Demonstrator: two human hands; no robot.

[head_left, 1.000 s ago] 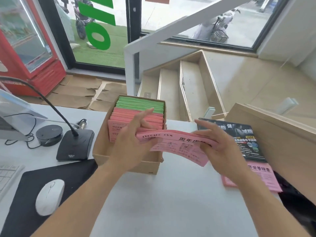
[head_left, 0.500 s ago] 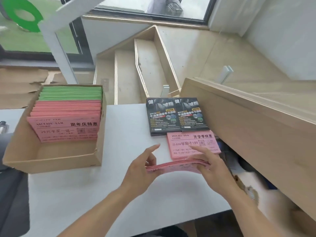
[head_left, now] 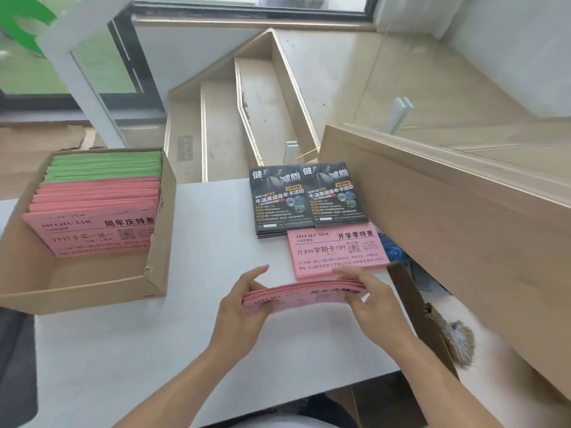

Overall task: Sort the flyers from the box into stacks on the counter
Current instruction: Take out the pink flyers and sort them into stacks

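Person's body, head view: two forearms enter from lower edge of frame. Both bare from wrist to frame edge, no sleeve on them. Left hand point(head_left: 244, 310) and right hand point(head_left: 372, 301) bare. Nails short and plain. White cloth at bottom centre of frame, between the forearms; which garment, cannot tell.
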